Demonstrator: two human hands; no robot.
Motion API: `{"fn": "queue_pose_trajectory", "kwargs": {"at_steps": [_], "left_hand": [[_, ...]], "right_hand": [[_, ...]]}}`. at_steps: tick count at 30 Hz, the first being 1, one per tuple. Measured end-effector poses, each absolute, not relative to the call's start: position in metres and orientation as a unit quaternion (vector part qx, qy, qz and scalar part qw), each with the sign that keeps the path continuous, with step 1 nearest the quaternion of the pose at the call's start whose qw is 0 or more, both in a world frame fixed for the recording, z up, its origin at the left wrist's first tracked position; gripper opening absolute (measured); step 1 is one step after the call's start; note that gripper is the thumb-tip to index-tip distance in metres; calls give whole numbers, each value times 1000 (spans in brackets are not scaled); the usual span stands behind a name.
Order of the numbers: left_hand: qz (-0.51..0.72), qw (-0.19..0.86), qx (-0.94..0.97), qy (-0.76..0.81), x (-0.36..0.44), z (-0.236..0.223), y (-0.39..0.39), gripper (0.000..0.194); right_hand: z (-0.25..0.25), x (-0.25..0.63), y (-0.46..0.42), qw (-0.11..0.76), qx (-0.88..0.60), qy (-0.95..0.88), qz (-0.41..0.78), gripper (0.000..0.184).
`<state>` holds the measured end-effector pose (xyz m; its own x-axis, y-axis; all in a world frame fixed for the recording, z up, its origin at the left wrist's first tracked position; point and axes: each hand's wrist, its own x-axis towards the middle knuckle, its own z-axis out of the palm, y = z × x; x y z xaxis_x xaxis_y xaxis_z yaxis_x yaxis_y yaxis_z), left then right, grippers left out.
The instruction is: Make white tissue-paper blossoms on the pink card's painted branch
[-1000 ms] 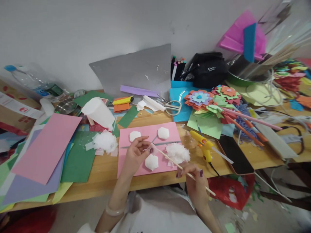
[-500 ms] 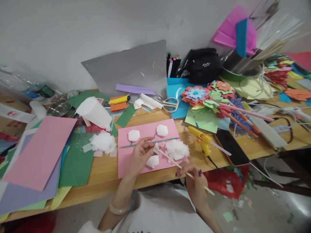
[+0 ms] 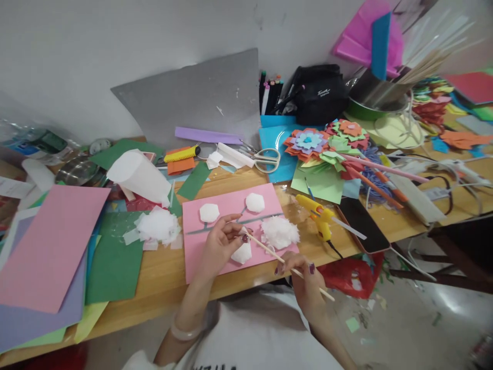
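Wooden stick is pinched in the right hand, its tip meeting the left hand fingers closed there.

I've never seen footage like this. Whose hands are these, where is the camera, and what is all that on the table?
There is no machine here: a person wears a camera on the head, looking down at their own hands. The left hand pinches a small white paper piece at the tip of a thin wooden stick; the right hand has a closed grip on the stick's other end. Beneath lies a pink sheet with white paper flowers. Nearby sit a yellow glue gun, scissors and coloured paper flowers on the wooden table.
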<state>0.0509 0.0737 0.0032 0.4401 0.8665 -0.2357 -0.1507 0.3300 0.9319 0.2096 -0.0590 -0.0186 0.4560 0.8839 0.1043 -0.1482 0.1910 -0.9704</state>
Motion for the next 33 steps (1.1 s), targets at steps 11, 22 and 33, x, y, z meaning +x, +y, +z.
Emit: {"fn": "queue_pose_trajectory", "kwargs": {"at_steps": [11, 22, 33], "left_hand": [[328, 711, 488, 386, 49, 3, 73, 41], [312, 715, 503, 371, 55, 5, 75, 43], [297, 702, 489, 425, 58, 10, 65, 44]], "right_hand": [[-20, 225, -46, 682, -480, -322, 447, 48], [-23, 233, -51, 693, -459, -316, 457, 48], [-28, 239, -61, 671, -512, -303, 443, 50]]}}
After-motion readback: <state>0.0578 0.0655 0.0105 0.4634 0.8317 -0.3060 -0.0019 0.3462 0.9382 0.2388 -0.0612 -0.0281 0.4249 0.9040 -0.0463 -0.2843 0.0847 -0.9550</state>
